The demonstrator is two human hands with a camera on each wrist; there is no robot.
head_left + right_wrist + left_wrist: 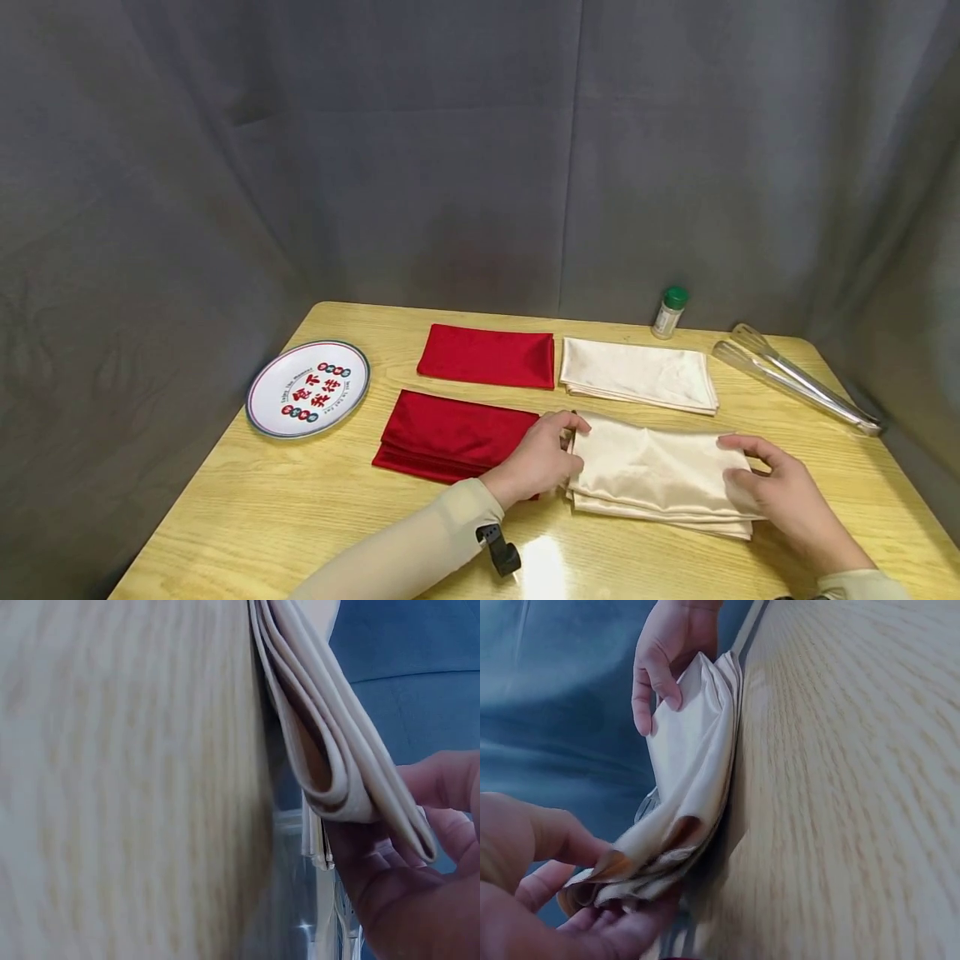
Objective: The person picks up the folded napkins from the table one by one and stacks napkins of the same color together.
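Note:
A folded cream satin cloth (660, 471) lies on the wooden table (285, 508) near its front edge. My left hand (573, 433) pinches its left end, thumb on top and fingers beneath, lifting the layers a little. My right hand (738, 462) holds the right end the same way. In the left wrist view the cloth (690, 765) shows stacked folds between my left hand (592, 877) and, at the far end, my right hand (656, 682). The right wrist view shows the folded edge (330, 727) resting against my right hand (420, 847).
A folded red cloth (450, 433) lies just left of my left hand. Behind are another red cloth (487, 356) and a second cream cloth (637, 373). A printed plate (308, 387) sits far left. A green-capped bottle (669, 312) and metal tongs (795, 379) stand at back right. Grey curtain surrounds.

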